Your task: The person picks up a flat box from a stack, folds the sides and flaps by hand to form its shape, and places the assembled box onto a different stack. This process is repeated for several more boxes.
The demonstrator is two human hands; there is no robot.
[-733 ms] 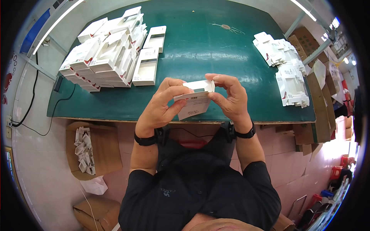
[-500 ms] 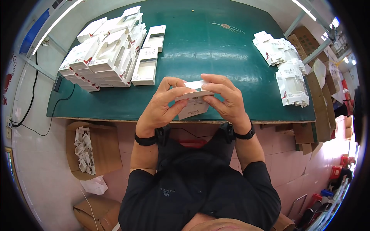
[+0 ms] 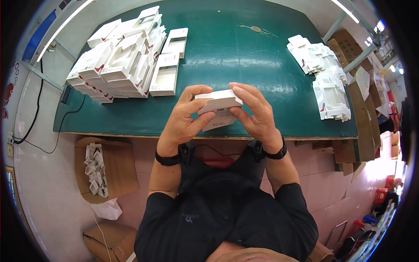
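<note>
A small white paper box (image 3: pixel 219 104) is held upright between my two hands above the table's near edge. Its top end is folded over, and print shows on the side facing me. My left hand (image 3: pixel 187 114) grips the left side, thumb on the near face and fingers behind the top. On the right side, my right hand (image 3: pixel 255 112) grips it likewise, its thumb low on the near face and its fingers at the top right corner. Parts of the box's far side are hidden.
Stacked white boxes with windows (image 3: pixel 118 61) fill the table's left, two single ones (image 3: pixel 165 78) beside them. Flat white box blanks (image 3: pixel 328 94) lie along the right edge of the green table (image 3: pixel 227 52). A carton of small white pieces (image 3: pixel 120 174) stands on the floor at left.
The top flap of the box, partly raised before, is now folded down across its end. Both hands have stayed almost in place.
</note>
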